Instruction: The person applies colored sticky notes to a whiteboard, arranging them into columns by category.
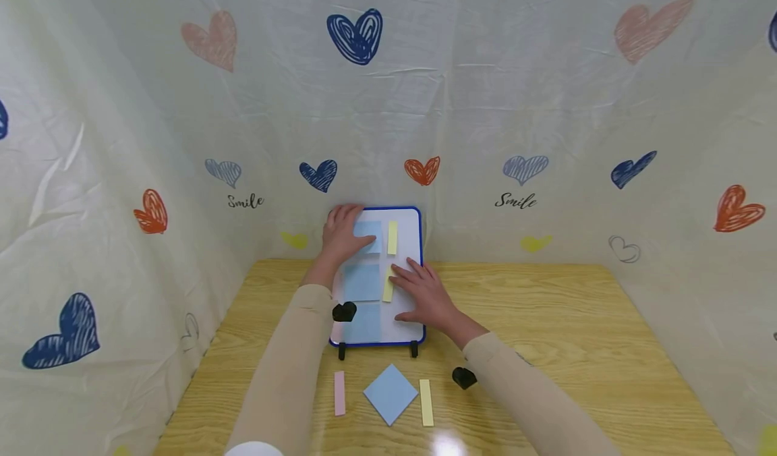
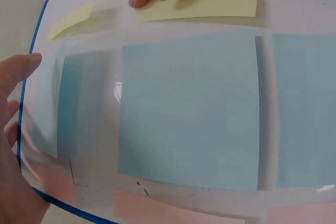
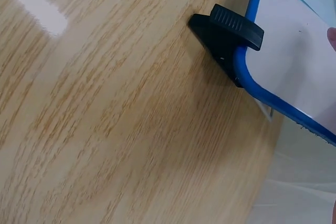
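Observation:
A whiteboard (image 1: 400,331) with a blue rim stands on a small easel with black feet. My left hand (image 1: 343,235) holds its upper left corner, the thumb in front at the top blue sticky note (image 1: 367,228). Below that are the middle blue sticky note (image 2: 189,114) and the lower blue sticky note (image 1: 364,322). To the right of them are an upper yellow strip (image 1: 392,237) and a second yellow strip (image 2: 210,6). My right hand (image 1: 427,296) touches the second strip with its fingertips, fingers extended. Pink strips (image 2: 173,209) line the board's left side, partly hidden by my left arm.
On the wooden table (image 1: 534,328), in front of the board, lie a pink strip pad (image 1: 339,393), a blue note pad (image 1: 391,394) turned to a diamond, and a yellow strip pad (image 1: 427,403). A cloth (image 1: 473,119) printed with hearts hangs behind.

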Tool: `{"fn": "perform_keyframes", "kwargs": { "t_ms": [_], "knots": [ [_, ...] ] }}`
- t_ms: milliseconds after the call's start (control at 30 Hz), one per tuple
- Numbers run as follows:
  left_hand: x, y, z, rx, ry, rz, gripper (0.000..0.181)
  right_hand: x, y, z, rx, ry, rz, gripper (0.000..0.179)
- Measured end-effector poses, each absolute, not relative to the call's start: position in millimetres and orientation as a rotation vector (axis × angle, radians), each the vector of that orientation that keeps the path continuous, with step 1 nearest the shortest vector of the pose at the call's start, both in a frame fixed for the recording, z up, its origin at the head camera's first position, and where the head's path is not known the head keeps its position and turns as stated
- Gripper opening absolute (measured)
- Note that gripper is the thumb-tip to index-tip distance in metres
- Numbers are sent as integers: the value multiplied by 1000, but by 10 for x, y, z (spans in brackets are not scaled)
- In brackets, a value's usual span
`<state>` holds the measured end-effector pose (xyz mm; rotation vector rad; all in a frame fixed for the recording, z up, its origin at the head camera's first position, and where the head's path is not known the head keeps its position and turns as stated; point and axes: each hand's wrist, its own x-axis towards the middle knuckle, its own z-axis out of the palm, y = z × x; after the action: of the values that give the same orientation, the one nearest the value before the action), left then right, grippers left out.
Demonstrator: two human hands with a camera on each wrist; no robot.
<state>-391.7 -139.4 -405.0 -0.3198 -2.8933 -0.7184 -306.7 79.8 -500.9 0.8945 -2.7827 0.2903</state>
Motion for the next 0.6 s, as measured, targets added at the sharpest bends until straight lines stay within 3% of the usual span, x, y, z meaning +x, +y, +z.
{"fn": "perform_keyframes", "kwargs": {
  "t_ms": [600],
  "knots": [
    [-3523,-1503,-3996,-367,-2931,-865,70,-2796,1017,-4947,910,-2726,547,87]
  ]
}}
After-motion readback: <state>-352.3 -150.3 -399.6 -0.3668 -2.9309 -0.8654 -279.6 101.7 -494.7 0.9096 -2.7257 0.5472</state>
